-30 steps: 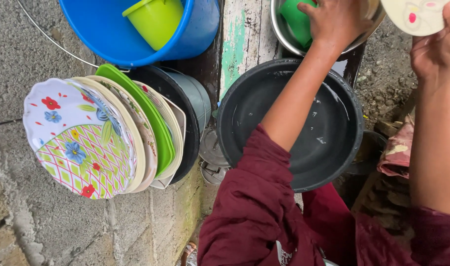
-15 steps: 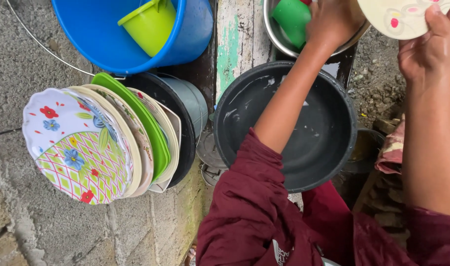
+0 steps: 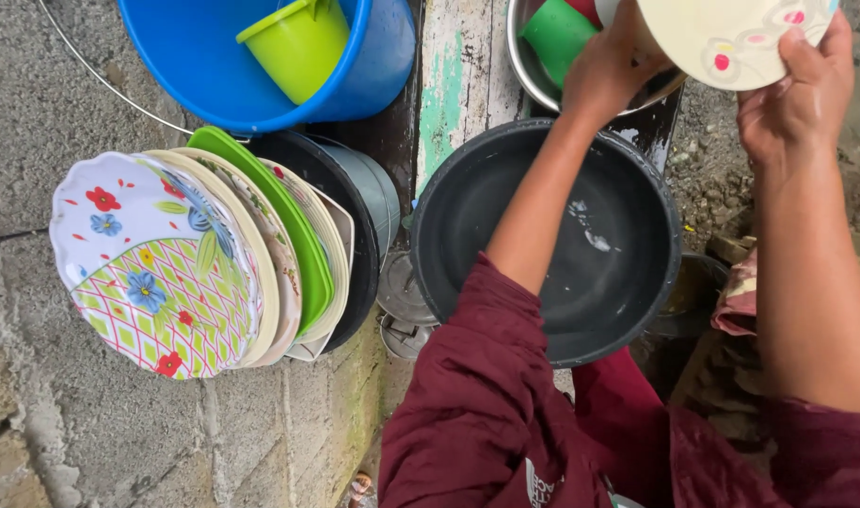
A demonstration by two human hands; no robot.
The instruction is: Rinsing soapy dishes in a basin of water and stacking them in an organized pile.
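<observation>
Over the dark round basin (image 3: 552,240), near the top of the view, a person in maroon sleeves is working with both hands raised. Their right hand (image 3: 797,89) is gripping a cream plate (image 3: 726,38) with small red and pink flowers, thumb lying across its face and fingers curled behind the rim, holding it tilted above a steel bowl (image 3: 533,66). Their left hand (image 3: 609,71) is reaching to the plate's lower edge over that bowl; its fingers are hidden, so I cannot tell whether they are spread or closed. Inside the steel bowl a green cup (image 3: 554,38) is lying just beside that hand. To the left, a row of washed plates (image 3: 195,263) is standing on edge, leaning against a dark tub, the front one patterned with flowers and a pink lattice. Above them a blue bucket (image 3: 214,56) is holding a lime-green cup (image 3: 298,42). Rough concrete is running underneath.
</observation>
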